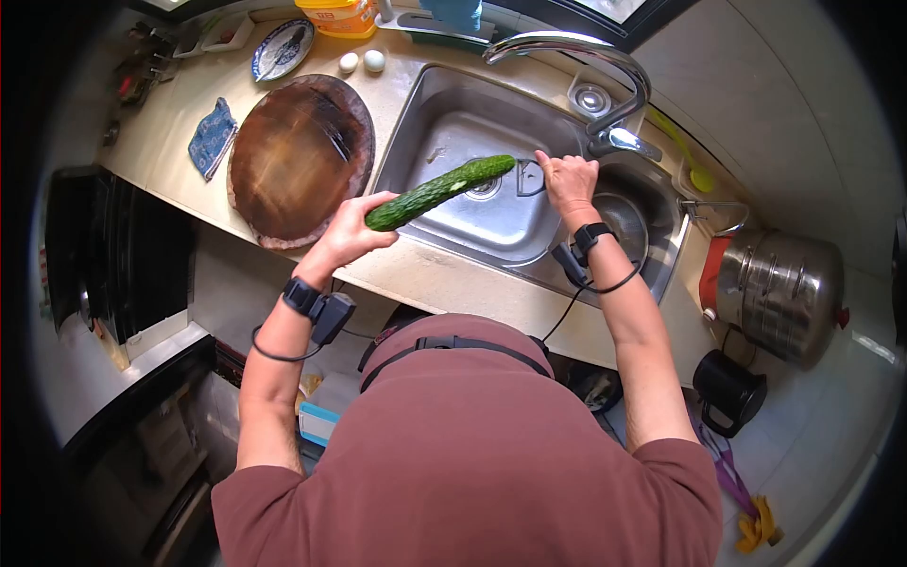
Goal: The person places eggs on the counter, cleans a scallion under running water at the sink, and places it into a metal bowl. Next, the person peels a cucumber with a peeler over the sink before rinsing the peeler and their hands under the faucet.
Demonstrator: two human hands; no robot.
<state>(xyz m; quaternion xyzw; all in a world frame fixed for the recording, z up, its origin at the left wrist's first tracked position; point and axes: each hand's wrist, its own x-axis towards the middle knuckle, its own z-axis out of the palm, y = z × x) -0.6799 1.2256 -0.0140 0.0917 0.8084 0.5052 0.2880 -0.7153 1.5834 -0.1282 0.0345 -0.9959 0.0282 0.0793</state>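
Green and bumpy, the cucumber [439, 196] is reaching from the left hand's [354, 230] wrapped fingers over the steel sink [463, 118]; the right hand's [570, 182] curled fingers are holding a peeler [521, 178] near its tip. Beyond them a faucet [567, 42] is arching.

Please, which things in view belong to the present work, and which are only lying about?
In use:
- cucumber, in the left hand
- peeler-like tool, in the right hand
- sink, below

Lying about, apparently:
- round board
- blue cloth
- two white eggs
- black mug
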